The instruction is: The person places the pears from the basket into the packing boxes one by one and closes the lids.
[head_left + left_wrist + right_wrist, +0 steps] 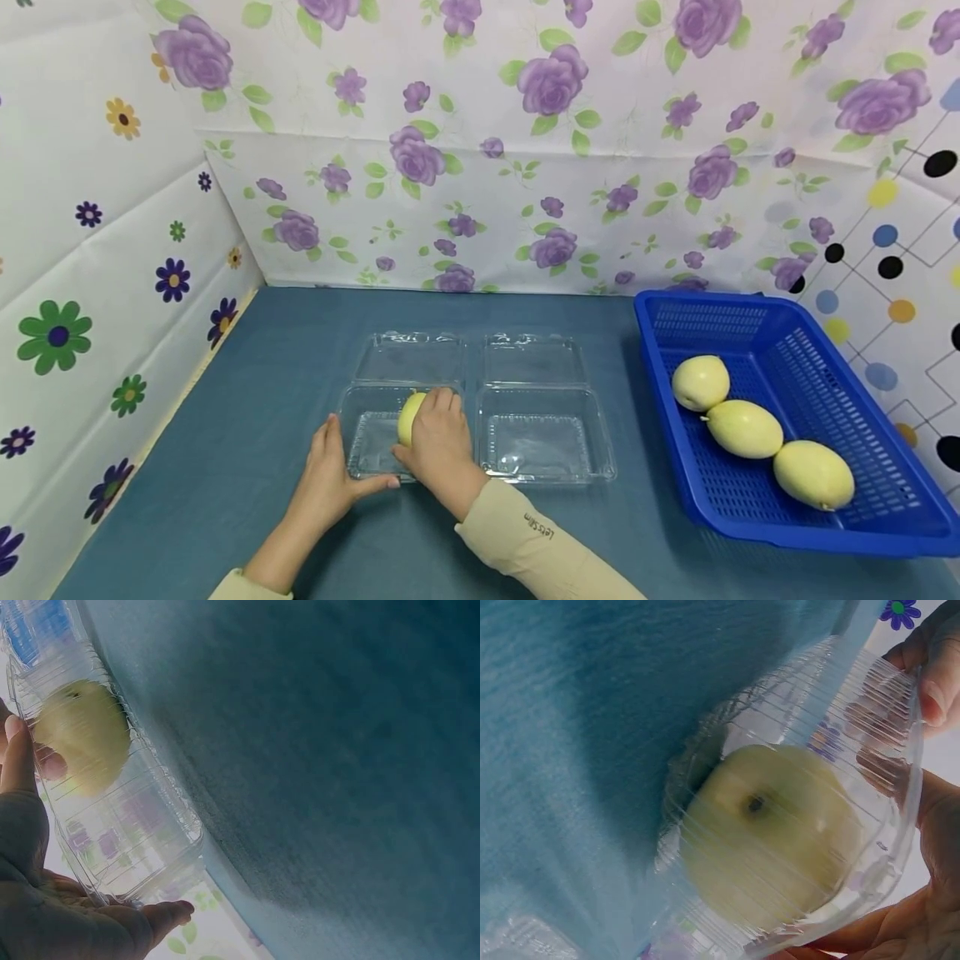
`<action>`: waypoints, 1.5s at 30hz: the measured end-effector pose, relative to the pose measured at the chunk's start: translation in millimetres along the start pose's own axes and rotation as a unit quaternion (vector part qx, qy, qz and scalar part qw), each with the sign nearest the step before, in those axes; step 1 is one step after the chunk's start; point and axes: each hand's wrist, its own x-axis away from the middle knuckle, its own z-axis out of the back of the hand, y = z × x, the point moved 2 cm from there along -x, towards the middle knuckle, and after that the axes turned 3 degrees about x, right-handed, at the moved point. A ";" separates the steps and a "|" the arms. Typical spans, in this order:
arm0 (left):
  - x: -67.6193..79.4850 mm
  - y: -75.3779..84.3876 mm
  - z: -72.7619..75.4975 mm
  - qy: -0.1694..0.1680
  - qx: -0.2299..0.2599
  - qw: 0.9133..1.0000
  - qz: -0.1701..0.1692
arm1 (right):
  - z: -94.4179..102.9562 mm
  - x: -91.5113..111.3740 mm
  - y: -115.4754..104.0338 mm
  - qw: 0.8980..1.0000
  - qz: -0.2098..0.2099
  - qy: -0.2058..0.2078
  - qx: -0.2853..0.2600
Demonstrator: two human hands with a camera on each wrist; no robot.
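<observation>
Two clear plastic clamshell boxes stand side by side with lids folded back, the left box point(375, 442) and the right box point(536, 442). A pale yellow oval fruit, looking like a small melon point(409, 419), is inside the left box, toward its right side. My right hand point(444, 442) grips that melon from above, its fingers covering much of it. Through the box wall, the right wrist view shows the melon's point(772, 832) dark end spot. At the left box's front left corner, my left hand point(327, 477) touches the rim with spread thumb and fairly straight fingers.
To the right stands a blue plastic basket point(686, 492) with three more pale yellow melons point(745, 429) in it. A blue-green cloth point(247, 400) covers the table. Flower-patterned sheets point(480, 150) hang behind and at the left; a dotted one hangs at the right.
</observation>
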 end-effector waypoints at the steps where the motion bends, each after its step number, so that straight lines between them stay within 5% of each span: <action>1: 0.2 -0.2 -0.2 0.000 -0.001 1.000 0.000 | 0.7 0.3 0.1 1.000 0.000 0.001 0.004; 12: -0.6 -0.4 -0.5 0.003 -0.003 1.000 -0.012 | 14.1 1.8 6.5 0.999 0.005 0.053 -0.011; 32: 0.4 0.8 0.4 -0.006 0.000 1.000 0.008 | 44.5 13.4 20.5 0.997 0.019 0.032 -0.063; 45: 1.0 -0.2 0.7 -0.006 0.005 1.000 0.008 | 60.6 19.6 40.2 0.992 0.005 0.057 -0.115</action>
